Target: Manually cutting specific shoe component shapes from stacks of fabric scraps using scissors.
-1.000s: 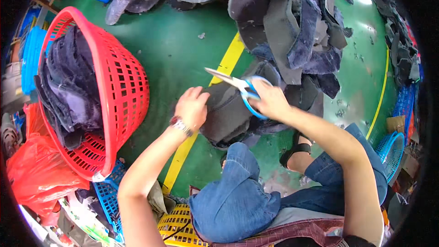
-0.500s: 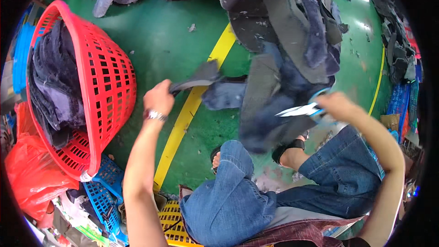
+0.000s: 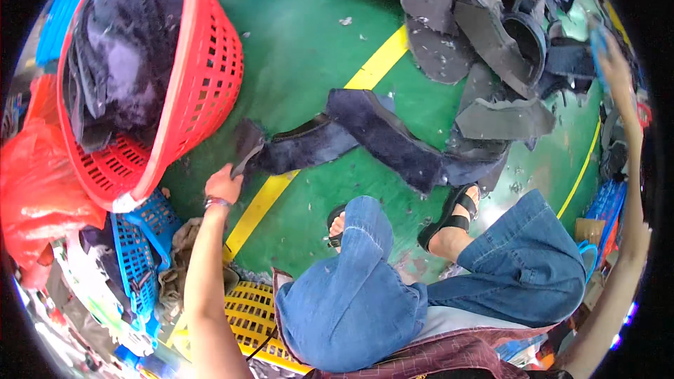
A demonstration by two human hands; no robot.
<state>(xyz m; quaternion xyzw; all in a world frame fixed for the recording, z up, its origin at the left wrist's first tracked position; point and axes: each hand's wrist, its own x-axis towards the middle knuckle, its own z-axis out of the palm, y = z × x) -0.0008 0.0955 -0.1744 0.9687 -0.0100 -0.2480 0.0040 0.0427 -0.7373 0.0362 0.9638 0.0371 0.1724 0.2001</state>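
My left hand [image 3: 223, 185] is closed on the end of a dark grey, fuzzy-backed fabric piece [image 3: 247, 142], just right of the red basket. From there a run of dark fabric strips [image 3: 397, 147] zigzags over the green floor in front of my feet; whether they are joined is hard to tell. Far out at the right, my right hand [image 3: 616, 70] is stretched away and smeared by motion. The blue-handled scissors [image 3: 598, 52] show beside its fingers, their blades not distinct. A dark blue-grey fabric piece [image 3: 567, 63] lies close to that hand.
A red basket [image 3: 217, 77] stuffed with dark fabric leans at the left, above a blue basket [image 3: 137, 260] and a red plastic bag [image 3: 42, 175]. Cut grey pieces [image 3: 491, 42] heap at the upper right. A yellow basket [image 3: 246, 312] sits beside my leg; yellow tape [image 3: 382, 63] crosses the floor.
My right hand has swung from above my knee far to the upper right with the scissors. My left hand has shifted slightly left and down; the fabric strips now lie spread out.
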